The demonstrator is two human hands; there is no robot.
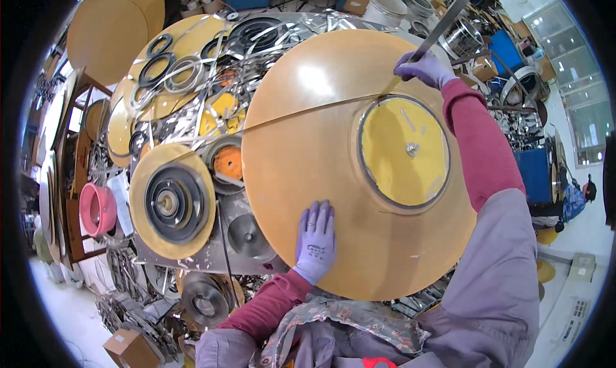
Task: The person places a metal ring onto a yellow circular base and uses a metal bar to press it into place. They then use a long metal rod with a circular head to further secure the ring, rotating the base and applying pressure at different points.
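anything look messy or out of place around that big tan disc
Yes: loose silvery strips lie tangled beyond and left of the large tan disc, looking strewn rather than sorted. More scrap is heaped at the lower left, near a cardboard box.

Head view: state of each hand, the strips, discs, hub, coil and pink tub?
left hand: gloved, open, flat on the large disc
right hand: gloved, closed on the metal strip
metal strip: gripped
thin strip: stretched across the large disc
large disc: uncovered around the hub
yellow hub: exposed
small disc: bearing the dark coil
dark coil: wound
pink tub: open
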